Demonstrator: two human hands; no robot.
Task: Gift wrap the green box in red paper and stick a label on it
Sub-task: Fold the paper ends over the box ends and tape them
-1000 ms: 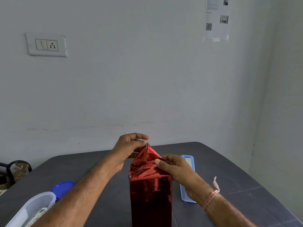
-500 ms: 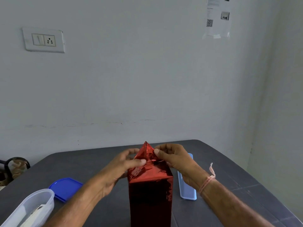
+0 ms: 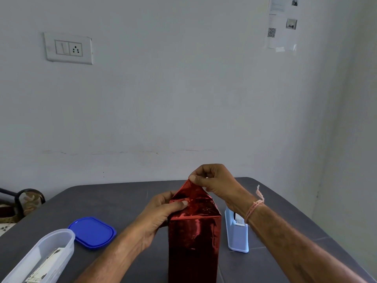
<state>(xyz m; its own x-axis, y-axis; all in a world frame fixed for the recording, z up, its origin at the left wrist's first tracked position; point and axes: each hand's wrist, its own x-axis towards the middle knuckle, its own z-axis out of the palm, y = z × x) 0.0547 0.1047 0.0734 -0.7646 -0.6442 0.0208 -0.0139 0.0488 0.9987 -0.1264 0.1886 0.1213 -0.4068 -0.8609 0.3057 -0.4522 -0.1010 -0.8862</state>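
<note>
Red-wrapped box (image 3: pixel 193 242) stands upright on dark table (image 3: pixel 114 197). Right hand (image 3: pixel 216 180) pinches peak of red paper flap (image 3: pixel 189 190) above box, fingertips clamped together on it. Left hand (image 3: pixel 161 213) grips box's upper left edge, thumb pressing fold. Blue lid (image 3: pixel 92 231) left of box.

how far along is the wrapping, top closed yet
Done: red paper covers every visible side of the upright box; no green shows. In hand: the top end. The right hand pinches the triangular flap up by its tip while the left hand grips the box top, thumb pressing a fold. Left: fold that flap down, fix it, and add a label; none shows.
</note>
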